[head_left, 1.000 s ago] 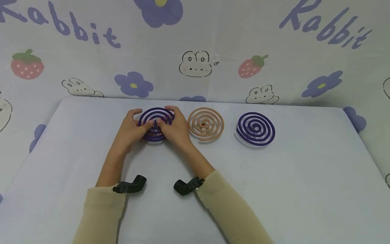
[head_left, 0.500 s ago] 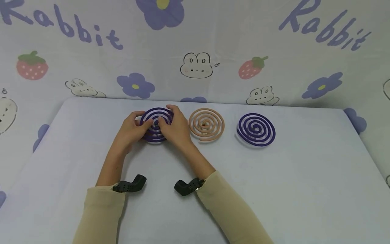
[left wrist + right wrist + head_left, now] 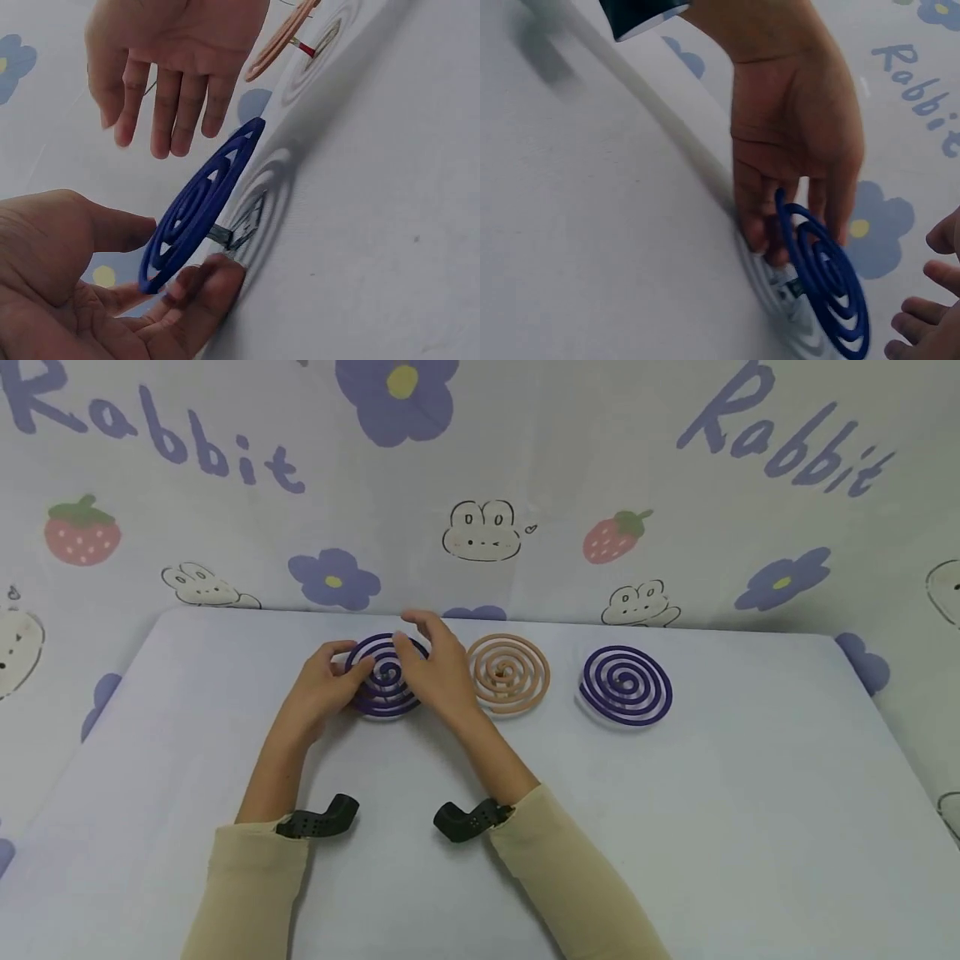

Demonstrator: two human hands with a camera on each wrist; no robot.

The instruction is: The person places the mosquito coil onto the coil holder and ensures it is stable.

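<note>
A dark purple-blue mosquito coil (image 3: 388,674) stands a little off the white table on a small metal stand (image 3: 220,235). My left hand (image 3: 318,693) pinches its left side, the thumb on the upper face and the fingers underneath near the stand. Beside the coil's right side hovers my right hand (image 3: 442,681), its fingers extended and holding nothing. In the left wrist view this right hand (image 3: 176,67) is apart from the coil. The right wrist view has the left hand (image 3: 795,127) around the coil and part of the right hand at the right edge.
To the right, a tan mosquito coil (image 3: 506,670) sits raised on its own stand, close to the right hand. Farther right is another dark purple coil (image 3: 626,681). Behind the white table (image 3: 712,827) rises a printed cloth backdrop (image 3: 555,577).
My right thumb has lifted off the coil's middle and the right hand has spread away from it. The left hand keeps its hold. The head view has tilted slightly.
</note>
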